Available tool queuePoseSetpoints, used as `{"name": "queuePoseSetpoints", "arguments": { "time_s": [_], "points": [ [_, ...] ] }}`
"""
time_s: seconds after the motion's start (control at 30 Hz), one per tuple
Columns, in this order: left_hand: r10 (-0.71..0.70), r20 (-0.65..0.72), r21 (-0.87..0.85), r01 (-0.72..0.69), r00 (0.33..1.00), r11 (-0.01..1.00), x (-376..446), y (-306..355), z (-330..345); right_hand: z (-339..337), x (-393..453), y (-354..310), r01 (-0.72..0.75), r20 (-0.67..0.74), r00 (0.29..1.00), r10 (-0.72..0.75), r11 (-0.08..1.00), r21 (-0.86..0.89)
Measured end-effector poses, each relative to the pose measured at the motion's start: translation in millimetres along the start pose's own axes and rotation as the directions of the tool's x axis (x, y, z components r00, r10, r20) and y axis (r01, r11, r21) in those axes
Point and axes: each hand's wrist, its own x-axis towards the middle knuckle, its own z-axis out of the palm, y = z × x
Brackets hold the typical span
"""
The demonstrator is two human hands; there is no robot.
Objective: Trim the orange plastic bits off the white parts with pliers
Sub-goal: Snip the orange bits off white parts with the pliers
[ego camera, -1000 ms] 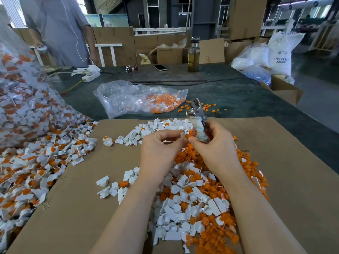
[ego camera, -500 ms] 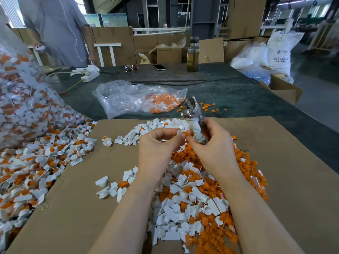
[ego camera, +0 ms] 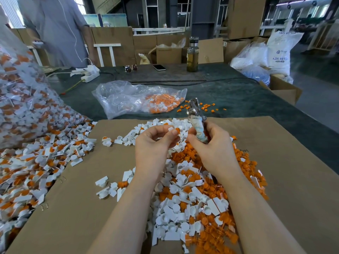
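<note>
While both hands are working above the cardboard sheet [ego camera: 77, 208], the state reads as follows:

Left hand: the left hand [ego camera: 153, 143] is pinching a small white part [ego camera: 171, 128] with an orange bit [ego camera: 177, 130] attached, fingers curled, the piece raised just above the heap.

Left grip: grasping the white part between thumb and fingertips.

Right hand: the right hand [ego camera: 214, 147] is wrapping its fingers round the taped handles of the pliers [ego camera: 197, 118], just beside the left hand.

Right grip: clenched on the pliers' handles.

Pliers: the metal head is pointing up and away from the person, tilted slightly left; whether the jaws are parted cannot be told.

Mixed pile: a heap of white parts and orange bits [ego camera: 192, 198] is lying on the cardboard directly beneath both forearms.

Trimmed whites: a mostly white cluster [ego camera: 156, 125] is sitting at the far edge of the cardboard, just beyond the hands.

Untrimmed stock: a large clear bag of white-and-orange pieces [ego camera: 23, 99] is spilling onto the left side of the cardboard.

Scrap bag: a clear plastic bag [ego camera: 139, 99] holding orange pieces is lying on the green tabletop [ego camera: 247, 99] beyond the cardboard, with loose orange scraps [ego camera: 207, 107] near its right end.

Far tabletop: a bottle [ego camera: 192, 54], a phone [ego camera: 159, 67], sunglasses [ego camera: 131, 68] and a power strip [ego camera: 89, 74] are resting there.

Background: a person in a grey shirt [ego camera: 58, 30] is standing at the far left.
</note>
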Motion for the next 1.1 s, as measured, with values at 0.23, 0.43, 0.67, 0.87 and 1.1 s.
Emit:
{"name": "queuePoseSetpoints", "arguments": {
  "time_s": [0.23,0.43,0.67,0.87,1.1],
  "points": [
    [0.044,0.005,0.041,-0.044,0.999,0.998,-0.6,-2.1,1.6,3.8,-1.1,-1.5,0.012,0.028,1.000,-0.012,1.000,-0.015],
    [-0.037,-0.009,-0.139,0.036,0.999,0.990,2.1,-0.5,-0.2,-1.9,-1.0,1.4,0.013,0.110,0.994,-0.005,0.997,-0.075],
    [-0.034,0.006,-0.236,0.034,0.999,0.971,6.9,-1.7,-7.1,-5.1,-0.8,1.9,0.066,0.293,0.956,-0.001,0.976,-0.210],
    [0.008,0.042,-0.238,0.003,0.999,0.971,9.4,-2.5,-10.4,-4.3,-1.4,3.8,0.088,0.361,0.933,-0.006,0.974,-0.210],
    [0.028,0.083,-0.283,-0.004,0.996,0.959,9.4,-1.5,-11.7,-3.3,-2.2,3.0,0.119,0.385,0.923,-0.024,0.967,-0.224]
  ]
}}
